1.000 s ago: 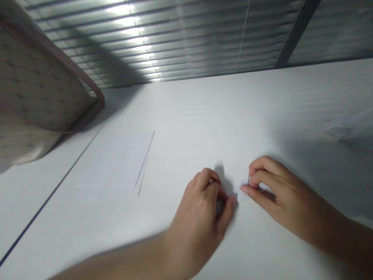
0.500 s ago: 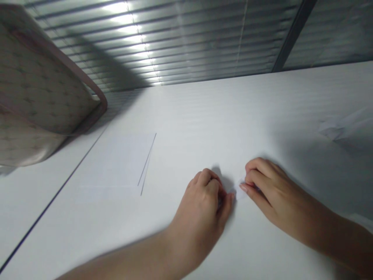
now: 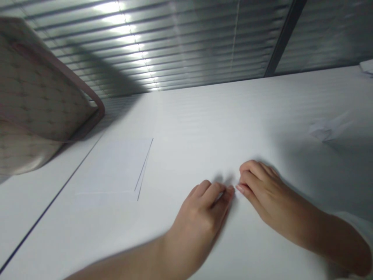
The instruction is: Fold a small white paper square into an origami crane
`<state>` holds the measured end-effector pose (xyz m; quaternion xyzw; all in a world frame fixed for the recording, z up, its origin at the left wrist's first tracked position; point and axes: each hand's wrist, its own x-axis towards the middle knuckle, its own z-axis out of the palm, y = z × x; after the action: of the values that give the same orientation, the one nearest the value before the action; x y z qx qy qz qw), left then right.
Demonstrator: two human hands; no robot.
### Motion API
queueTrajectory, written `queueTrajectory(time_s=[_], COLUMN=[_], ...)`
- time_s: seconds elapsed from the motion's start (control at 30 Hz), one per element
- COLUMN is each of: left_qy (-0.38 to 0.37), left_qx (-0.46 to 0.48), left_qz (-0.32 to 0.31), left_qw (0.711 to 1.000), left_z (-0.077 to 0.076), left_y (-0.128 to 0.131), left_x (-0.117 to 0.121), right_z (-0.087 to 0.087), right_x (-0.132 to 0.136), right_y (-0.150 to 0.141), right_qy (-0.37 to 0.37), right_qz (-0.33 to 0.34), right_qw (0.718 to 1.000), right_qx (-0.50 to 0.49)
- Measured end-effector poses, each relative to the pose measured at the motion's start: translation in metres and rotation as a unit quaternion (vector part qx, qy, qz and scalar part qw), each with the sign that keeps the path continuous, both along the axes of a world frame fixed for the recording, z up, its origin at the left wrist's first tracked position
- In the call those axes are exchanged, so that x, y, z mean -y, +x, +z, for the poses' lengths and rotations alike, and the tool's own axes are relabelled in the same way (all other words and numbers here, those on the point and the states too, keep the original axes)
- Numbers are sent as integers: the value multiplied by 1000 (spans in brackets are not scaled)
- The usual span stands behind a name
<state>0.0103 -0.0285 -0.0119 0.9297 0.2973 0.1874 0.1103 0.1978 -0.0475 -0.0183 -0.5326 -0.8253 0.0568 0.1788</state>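
Between my two hands is a small folded piece of white paper [image 3: 237,192], mostly covered by the fingers. My left hand [image 3: 204,210] pinches its left end, thumb against fingertips. On the other side, my right hand [image 3: 259,190] is closed on the paper with thumb and curled fingers. The fingertips of both hands nearly meet, low over the white table [image 3: 198,128]. How the paper is folded cannot be made out.
Flat white sheets of paper [image 3: 116,167] lie to the left, beside a dark table seam. A folded paper figure [image 3: 323,131] sits at the right. A quilted bag [image 3: 37,101] stands at the back left, before window blinds [image 3: 189,46]. More white paper [image 3: 367,66] shows at the far right edge.
My left fingers have straightened somewhat and moved against the right fingertips, so less of the paper shows. The whole view has shifted slightly.
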Motion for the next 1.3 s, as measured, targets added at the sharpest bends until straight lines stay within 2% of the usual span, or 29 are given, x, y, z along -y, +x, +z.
queueTrajectory(time_s=[0.17,0.33,0.57,0.8,0.93,1.07,1.3], left_qy=[30,24,49,99,108,133,153], left_qx=[-32,-47,-30,-44,-39,-37,-37], left_qz=[-1,-13,-28,-82,-80,-87,-105], left_qw=[999,999,998,991,990,987,982], left_z=[2,6,7,11,10,7,5], left_y=[2,1,3,-2,-1,-1,-3], left_x=[0,-2,-4,-2,2,6,5], right_z=[1,1,-1,0,1,-1,-7], right_x=[1,0,2,1,0,0,2], right_y=[-3,-6,-7,-5,-6,-6,8], right_qy=[13,33,12,1,-17,-4,7], right_qz=[-7,-14,-32,-31,-37,-42,-71], right_qw=[1000,999,999,999,999,999,997], right_qx=[18,27,-1,-14,-13,-13,-42])
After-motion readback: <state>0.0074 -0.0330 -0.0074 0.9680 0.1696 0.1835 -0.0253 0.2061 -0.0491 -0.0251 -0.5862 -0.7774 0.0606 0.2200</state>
